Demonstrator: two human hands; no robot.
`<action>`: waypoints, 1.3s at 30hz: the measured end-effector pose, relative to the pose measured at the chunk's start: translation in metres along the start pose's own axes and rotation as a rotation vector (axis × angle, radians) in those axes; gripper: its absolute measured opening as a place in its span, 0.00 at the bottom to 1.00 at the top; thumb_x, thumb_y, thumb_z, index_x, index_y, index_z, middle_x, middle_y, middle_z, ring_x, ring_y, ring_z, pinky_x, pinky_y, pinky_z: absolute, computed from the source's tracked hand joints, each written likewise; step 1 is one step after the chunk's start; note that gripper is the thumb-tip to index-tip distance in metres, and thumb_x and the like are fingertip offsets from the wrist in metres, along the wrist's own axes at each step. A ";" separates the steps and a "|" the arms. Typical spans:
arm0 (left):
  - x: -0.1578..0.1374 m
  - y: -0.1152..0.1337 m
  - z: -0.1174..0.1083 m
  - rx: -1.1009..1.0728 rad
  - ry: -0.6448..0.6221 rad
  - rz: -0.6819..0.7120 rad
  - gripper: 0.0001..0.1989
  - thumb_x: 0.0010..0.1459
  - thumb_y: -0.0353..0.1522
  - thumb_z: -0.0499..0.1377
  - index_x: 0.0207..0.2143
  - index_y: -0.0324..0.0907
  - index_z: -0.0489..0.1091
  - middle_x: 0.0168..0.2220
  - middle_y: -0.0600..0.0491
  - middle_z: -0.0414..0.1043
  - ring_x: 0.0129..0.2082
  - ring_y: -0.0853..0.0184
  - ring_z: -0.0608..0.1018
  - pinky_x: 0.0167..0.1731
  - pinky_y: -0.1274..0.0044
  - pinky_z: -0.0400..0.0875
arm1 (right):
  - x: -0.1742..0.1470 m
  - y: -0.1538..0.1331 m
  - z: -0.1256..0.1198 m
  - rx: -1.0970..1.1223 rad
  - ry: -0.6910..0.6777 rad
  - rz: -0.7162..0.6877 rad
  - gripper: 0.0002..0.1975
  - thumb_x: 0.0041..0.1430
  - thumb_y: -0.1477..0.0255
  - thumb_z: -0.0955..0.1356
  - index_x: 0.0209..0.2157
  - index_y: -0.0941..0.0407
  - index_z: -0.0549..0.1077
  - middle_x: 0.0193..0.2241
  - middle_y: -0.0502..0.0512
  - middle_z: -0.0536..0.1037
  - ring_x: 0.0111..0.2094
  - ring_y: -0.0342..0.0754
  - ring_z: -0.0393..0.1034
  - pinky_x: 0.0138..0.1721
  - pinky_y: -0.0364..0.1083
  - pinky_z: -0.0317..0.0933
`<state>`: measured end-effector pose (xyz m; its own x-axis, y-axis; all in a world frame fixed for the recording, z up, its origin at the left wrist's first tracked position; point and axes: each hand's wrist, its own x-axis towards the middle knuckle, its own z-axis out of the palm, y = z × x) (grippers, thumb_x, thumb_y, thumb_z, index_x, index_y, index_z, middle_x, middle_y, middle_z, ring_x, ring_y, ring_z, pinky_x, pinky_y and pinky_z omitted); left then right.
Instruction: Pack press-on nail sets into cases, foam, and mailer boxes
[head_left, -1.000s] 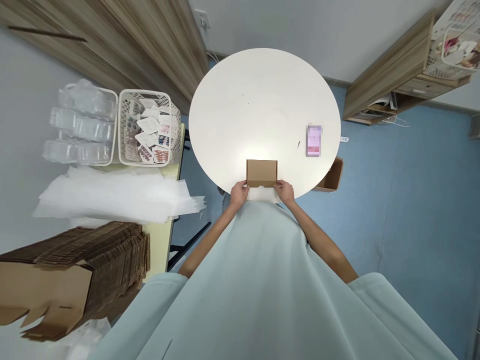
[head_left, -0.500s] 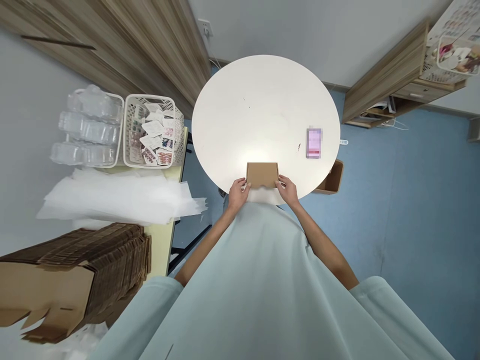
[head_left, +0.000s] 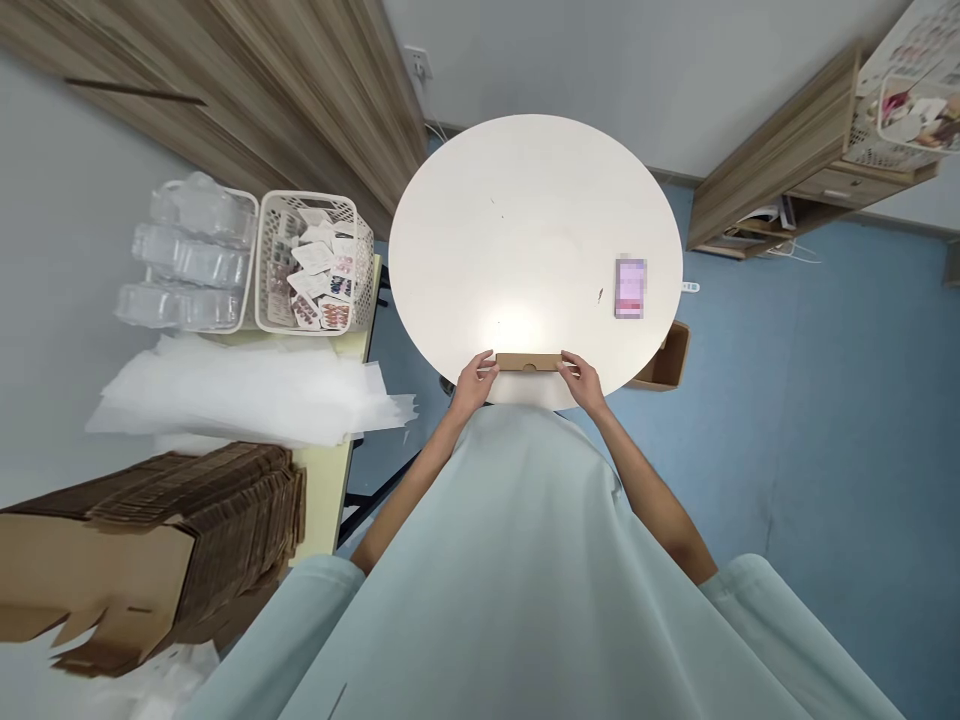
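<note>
Between my two hands, at the near edge of the round white table (head_left: 525,220), is a small brown cardboard box (head_left: 529,362). Its narrow side with a thumb notch faces up toward me, and the broad face hardly shows. My left hand (head_left: 473,383) grips the box's left end with thumb and fingers. At the right end my right hand (head_left: 583,382) holds it the same way. A phone (head_left: 630,288), its screen blurred, lies on the table's right part.
On the left side table stand a basket of small packets (head_left: 315,265), clear plastic trays (head_left: 191,250), white sheets (head_left: 240,390) and a stack of flat cardboard boxes (head_left: 225,530). A brown bin (head_left: 667,358) is on the floor at right, below a wooden cabinet (head_left: 780,160).
Both hands have tipped the box, so its broad face has turned out of view and its narrow notched side now shows. The hands have stayed at its ends.
</note>
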<state>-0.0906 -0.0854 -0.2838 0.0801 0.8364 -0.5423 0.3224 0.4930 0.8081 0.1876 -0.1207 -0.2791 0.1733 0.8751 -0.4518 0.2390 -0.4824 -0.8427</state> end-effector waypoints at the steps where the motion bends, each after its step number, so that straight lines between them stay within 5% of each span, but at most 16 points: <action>1: 0.000 -0.003 -0.001 0.012 -0.027 0.005 0.27 0.69 0.39 0.62 0.68 0.44 0.71 0.57 0.42 0.79 0.45 0.60 0.84 0.51 0.66 0.80 | 0.000 0.003 0.000 0.004 -0.020 0.006 0.37 0.62 0.41 0.72 0.63 0.51 0.78 0.63 0.64 0.79 0.56 0.60 0.78 0.61 0.62 0.72; 9: -0.001 -0.013 0.000 0.086 -0.067 0.046 0.27 0.68 0.41 0.62 0.67 0.47 0.72 0.52 0.45 0.79 0.40 0.63 0.82 0.46 0.69 0.79 | -0.001 0.017 -0.001 0.015 -0.053 0.019 0.38 0.62 0.42 0.71 0.65 0.50 0.77 0.61 0.64 0.79 0.52 0.58 0.78 0.58 0.59 0.73; 19: 0.001 0.006 0.001 0.147 0.016 0.012 0.21 0.63 0.36 0.64 0.58 0.46 0.78 0.52 0.45 0.82 0.45 0.59 0.83 0.48 0.68 0.80 | -0.003 0.010 0.007 -0.022 -0.014 -0.003 0.35 0.66 0.42 0.66 0.63 0.52 0.76 0.60 0.65 0.79 0.52 0.57 0.77 0.52 0.55 0.74; 27: -0.008 0.009 0.021 0.122 0.144 -0.031 0.23 0.65 0.33 0.61 0.62 0.43 0.77 0.56 0.43 0.82 0.45 0.57 0.85 0.50 0.66 0.80 | -0.002 0.013 0.004 -0.023 -0.035 0.009 0.37 0.67 0.41 0.66 0.64 0.52 0.75 0.62 0.66 0.79 0.59 0.58 0.76 0.58 0.56 0.73; 34: -0.035 -0.001 0.038 0.052 0.206 -0.085 0.23 0.64 0.29 0.63 0.61 0.39 0.77 0.56 0.42 0.83 0.50 0.56 0.85 0.55 0.65 0.79 | -0.019 0.027 -0.005 0.048 -0.070 -0.023 0.40 0.64 0.41 0.68 0.65 0.55 0.74 0.64 0.68 0.78 0.63 0.60 0.75 0.64 0.59 0.71; 39: -0.065 -0.020 0.057 -0.061 0.256 -0.095 0.16 0.71 0.39 0.62 0.51 0.39 0.81 0.54 0.41 0.84 0.51 0.56 0.84 0.55 0.66 0.80 | -0.036 0.039 -0.016 0.023 -0.083 -0.025 0.38 0.62 0.41 0.68 0.59 0.57 0.79 0.59 0.69 0.82 0.57 0.60 0.79 0.62 0.61 0.72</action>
<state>-0.0484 -0.1633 -0.2774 -0.1916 0.8150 -0.5468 0.2591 0.5794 0.7728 0.2060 -0.1710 -0.2909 0.0878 0.8874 -0.4525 0.2198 -0.4603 -0.8601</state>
